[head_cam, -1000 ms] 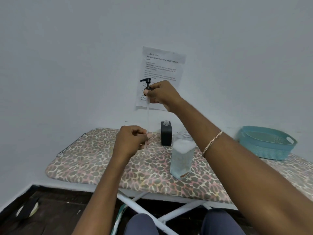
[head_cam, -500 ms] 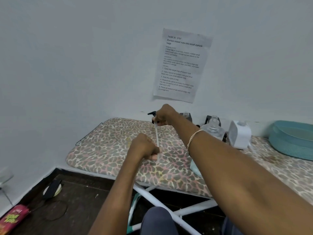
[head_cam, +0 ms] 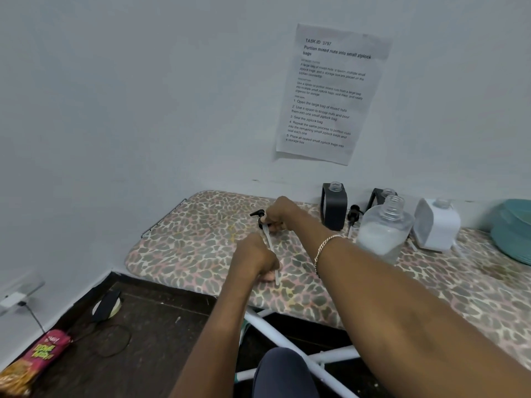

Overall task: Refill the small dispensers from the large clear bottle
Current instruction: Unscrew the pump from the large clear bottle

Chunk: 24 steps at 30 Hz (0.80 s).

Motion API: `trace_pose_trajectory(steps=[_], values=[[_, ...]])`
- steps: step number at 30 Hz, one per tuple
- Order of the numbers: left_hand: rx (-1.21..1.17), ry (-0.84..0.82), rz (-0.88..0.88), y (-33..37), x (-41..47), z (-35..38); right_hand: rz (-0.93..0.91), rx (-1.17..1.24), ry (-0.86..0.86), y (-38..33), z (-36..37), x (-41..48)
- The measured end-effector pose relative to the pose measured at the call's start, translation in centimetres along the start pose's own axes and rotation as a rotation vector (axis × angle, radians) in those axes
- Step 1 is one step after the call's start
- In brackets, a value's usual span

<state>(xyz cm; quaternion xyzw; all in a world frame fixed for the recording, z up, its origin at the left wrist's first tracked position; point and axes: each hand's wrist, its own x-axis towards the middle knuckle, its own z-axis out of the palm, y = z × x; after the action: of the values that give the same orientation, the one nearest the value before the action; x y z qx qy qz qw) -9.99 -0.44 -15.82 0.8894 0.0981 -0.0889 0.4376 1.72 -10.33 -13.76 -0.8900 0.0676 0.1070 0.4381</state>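
Observation:
My right hand [head_cam: 280, 214] grips the black pump head [head_cam: 258, 215] of a dispenser, low over the leopard-print board [head_cam: 201, 242]. Its thin clear tube [head_cam: 271, 254] slants down toward me, and my left hand [head_cam: 254, 258] is closed around the tube's lower part. The large clear bottle [head_cam: 383, 231], uncapped and partly filled, stands to the right. Behind it are two black dispensers without caps, one [head_cam: 333, 206] in full view and one [head_cam: 380, 196] mostly hidden. A white dispenser [head_cam: 436, 224] stands further right. Another black pump head [head_cam: 354, 215] lies beside the bottle.
A teal basket [head_cam: 514, 231] sits at the board's right end. A printed sheet [head_cam: 330, 93] hangs on the wall. The board's white legs [head_cam: 287, 337] cross below. On the dark floor lie a snack packet [head_cam: 40, 357], a cable and a tape roll [head_cam: 107, 307].
My right hand has lowered the pump head from chest height down to just above the board, and both hands moved left. My view shifted left and down, showing more dispensers and the floor.

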Motion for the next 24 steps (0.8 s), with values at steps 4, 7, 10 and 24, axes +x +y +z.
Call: trace_pose_trajectory(steps=[4, 7, 10, 24], values=[[0.016, 0.010, -0.021, -0.5, 0.5, 0.3, 0.006, -0.052, -0.011, 0.2, 0.3, 0.5], [0.054, 0.033, -0.016, -0.6, 0.7, 0.4, 0.005, -0.065, -0.055, -0.1, 0.4, 0.5], [0.082, 0.037, -0.029, -0.4, 0.7, 0.5, 0.008, -0.091, -0.078, -0.4, 0.3, 0.1], [0.141, 0.004, 0.240, 4.1, -4.2, -1.3, -0.250, -0.280, 0.077, -6.5, -10.9, -6.9]])
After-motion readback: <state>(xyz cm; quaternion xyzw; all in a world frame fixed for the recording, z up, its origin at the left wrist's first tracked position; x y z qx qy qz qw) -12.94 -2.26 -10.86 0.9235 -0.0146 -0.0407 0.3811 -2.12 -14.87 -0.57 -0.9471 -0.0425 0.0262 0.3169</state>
